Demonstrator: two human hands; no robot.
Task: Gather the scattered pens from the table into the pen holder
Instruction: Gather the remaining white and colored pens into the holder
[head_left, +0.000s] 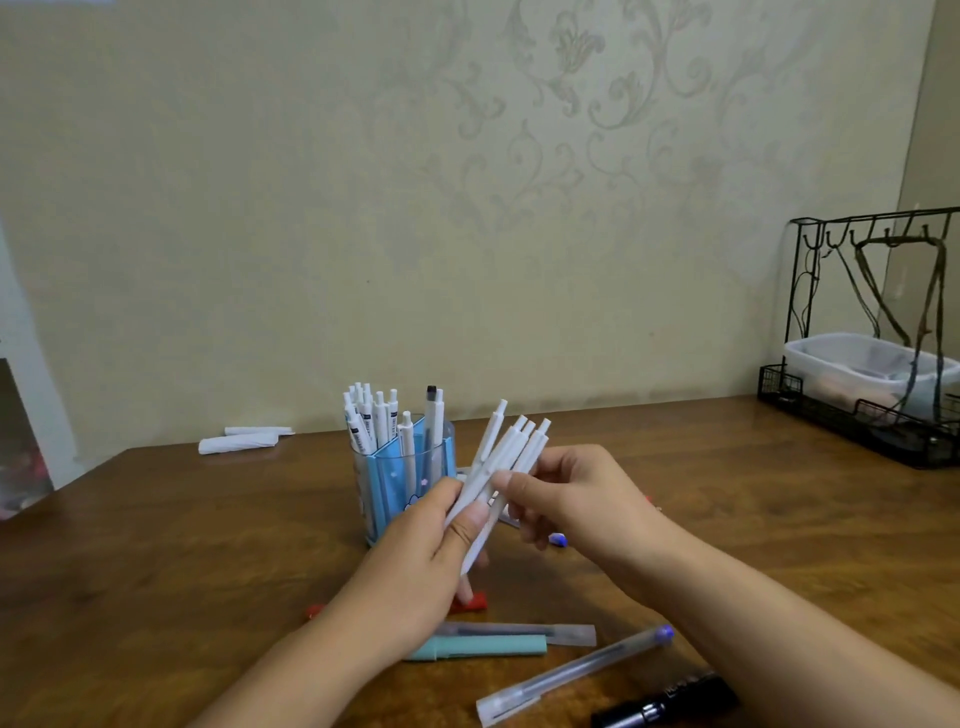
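Note:
A blue-and-clear pen holder (400, 483) stands on the wooden table (156, 545) with several white pens upright in it. Just in front of it my left hand (426, 566) grips a bundle of white pens (498, 467), tilted up to the right. My right hand (566, 493) pinches the same bundle from the right side. Below my hands lie a red pen (470, 604), a grey capped pen (524, 631), a teal pen (483, 648), a clear pen with a blue end (576, 670) and a black marker (665, 704). A blue-tipped pen (558, 540) peeks out under my right hand.
Two rolled white papers (239, 441) lie at the back left near the wall. A black wire rack (872, 332) holding a clear plastic tub (857, 369) stands at the back right. The table's left edge runs diagonally at the left.

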